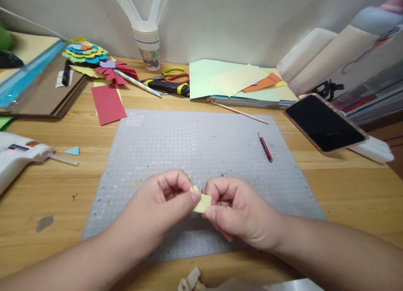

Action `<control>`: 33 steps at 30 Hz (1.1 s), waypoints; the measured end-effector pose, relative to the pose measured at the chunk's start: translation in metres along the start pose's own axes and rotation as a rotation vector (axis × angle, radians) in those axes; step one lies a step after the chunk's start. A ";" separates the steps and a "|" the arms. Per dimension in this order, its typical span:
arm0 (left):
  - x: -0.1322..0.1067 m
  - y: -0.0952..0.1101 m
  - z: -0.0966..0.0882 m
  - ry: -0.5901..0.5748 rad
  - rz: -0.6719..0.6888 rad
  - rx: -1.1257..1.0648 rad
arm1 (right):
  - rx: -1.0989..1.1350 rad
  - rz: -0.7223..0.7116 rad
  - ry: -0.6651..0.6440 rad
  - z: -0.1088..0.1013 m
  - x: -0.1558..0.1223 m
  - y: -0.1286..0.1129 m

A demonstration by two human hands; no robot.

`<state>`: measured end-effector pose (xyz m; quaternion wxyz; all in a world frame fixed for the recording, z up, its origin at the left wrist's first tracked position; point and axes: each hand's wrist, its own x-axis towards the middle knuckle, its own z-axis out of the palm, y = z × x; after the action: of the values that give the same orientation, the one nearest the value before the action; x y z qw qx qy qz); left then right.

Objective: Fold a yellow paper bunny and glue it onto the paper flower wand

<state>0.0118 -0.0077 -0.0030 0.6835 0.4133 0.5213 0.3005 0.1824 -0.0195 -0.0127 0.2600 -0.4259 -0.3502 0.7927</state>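
Note:
A small piece of folded pale yellow paper (203,203) is held between my two hands, above the grey cutting mat (170,144). My left hand (170,198) pinches its left part, with the thumb lying on top. At the paper's right edge, my right hand (237,209) grips it between thumb and bent fingers. The fingers behind the paper are partly hidden. A short red and black pencil (265,147) lies on the mat's right side, and a thin wooden stick (241,113) rests along its far edge.
At left lies a white glue gun (19,156), near a blue paper scrap (73,150). Red paper (108,104), paper flowers (85,52), pliers (166,86) and paper cups (147,47) sit toward the back. Coloured sheets (201,79) and a phone (325,122) are at right.

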 end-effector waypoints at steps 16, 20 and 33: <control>0.003 -0.007 -0.010 0.013 0.048 -0.159 | 0.483 0.122 -0.182 -0.009 0.010 0.001; 0.003 -0.006 -0.007 -0.040 0.143 0.041 | 0.676 0.425 -0.418 -0.015 0.009 -0.005; 0.004 -0.001 -0.005 -0.133 0.020 -0.131 | 0.150 -0.035 -0.147 -0.007 0.009 0.011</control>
<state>0.0077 -0.0032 -0.0069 0.7392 0.3917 0.4498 0.3128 0.1823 -0.0173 -0.0287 0.2784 -0.3396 -0.3153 0.8413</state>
